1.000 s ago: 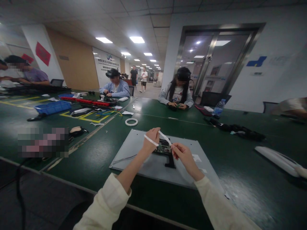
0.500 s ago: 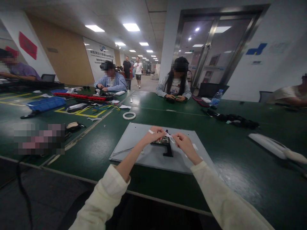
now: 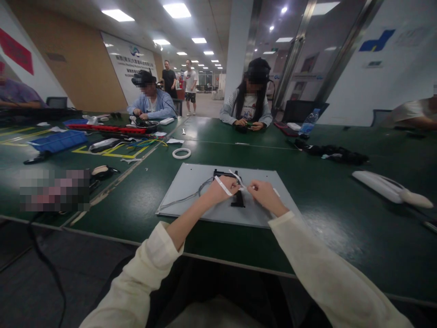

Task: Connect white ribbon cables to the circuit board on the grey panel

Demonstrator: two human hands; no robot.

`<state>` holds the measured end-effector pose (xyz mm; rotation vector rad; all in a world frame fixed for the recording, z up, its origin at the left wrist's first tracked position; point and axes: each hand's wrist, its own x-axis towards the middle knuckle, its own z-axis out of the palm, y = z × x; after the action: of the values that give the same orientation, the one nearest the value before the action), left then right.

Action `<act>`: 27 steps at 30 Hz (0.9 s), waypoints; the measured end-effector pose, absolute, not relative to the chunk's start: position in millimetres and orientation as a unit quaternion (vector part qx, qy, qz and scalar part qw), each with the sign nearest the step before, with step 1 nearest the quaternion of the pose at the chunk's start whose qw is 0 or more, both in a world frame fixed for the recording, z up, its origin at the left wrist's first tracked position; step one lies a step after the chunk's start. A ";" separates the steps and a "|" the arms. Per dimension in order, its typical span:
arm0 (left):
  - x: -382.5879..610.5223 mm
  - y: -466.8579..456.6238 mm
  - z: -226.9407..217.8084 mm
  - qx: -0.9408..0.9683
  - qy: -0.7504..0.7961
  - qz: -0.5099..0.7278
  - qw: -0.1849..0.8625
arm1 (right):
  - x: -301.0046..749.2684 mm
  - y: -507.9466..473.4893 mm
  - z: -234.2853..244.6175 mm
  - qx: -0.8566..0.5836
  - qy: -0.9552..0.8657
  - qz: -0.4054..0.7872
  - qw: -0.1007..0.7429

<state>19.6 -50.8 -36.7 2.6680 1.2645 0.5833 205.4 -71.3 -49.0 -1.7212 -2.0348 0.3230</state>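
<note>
Head view. All places are given from the grey panel, which lies flat on the green table.

Counts: one panel, one white strip, one black bracket, one tape roll, one blue tray, one water bottle, one long white unit. I count six other people: two seated beyond the panel's far edge, two standing in the corridor behind them, and one partly in view at each side.

Hands: my operator's left hand is clenched over the panel's middle, with the white strip lying across its knuckles. The right hand sits just beside it, its fingertips pinched on the strip's other end. The strip runs between the two hands, directly above the bracket, which stands on the panel.

The tape roll lies just past the panel's far left corner. The tray is well off to the panel's left. The bottle is beyond the panel's far right corner, and the white unit is well to its right.

Writing: the wall board beyond the panel on the left carries a logo and lines of text too small to read. A blue emblem shows on the right wall, with no legible words.

Change from half a second ago: both hands are lower and closer to the panel. The small circuit board seen between them then is now hidden.
</note>
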 end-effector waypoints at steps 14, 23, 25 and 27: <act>18.8 -68.3 -47.4 0.880 0.451 0.147 0.018 | 202.0 -79.7 -56.6 -0.619 -0.778 -0.008 0.108; 17.6 -69.0 -48.0 0.883 0.453 0.125 0.020 | 197.2 -82.8 -55.0 -0.625 -0.775 -0.017 0.088; 17.3 -68.3 -49.8 0.886 0.449 0.119 0.009 | 195.9 -83.6 -54.8 -0.628 -0.773 -0.021 0.080; 16.8 -67.4 -51.9 0.890 0.441 0.115 -0.001 | 193.8 -84.8 -54.2 -0.632 -0.772 -0.027 0.069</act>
<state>16.8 -67.4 -51.9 2.7980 1.3862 0.3620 193.8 -84.8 -54.2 -1.9015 -2.3236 -0.0821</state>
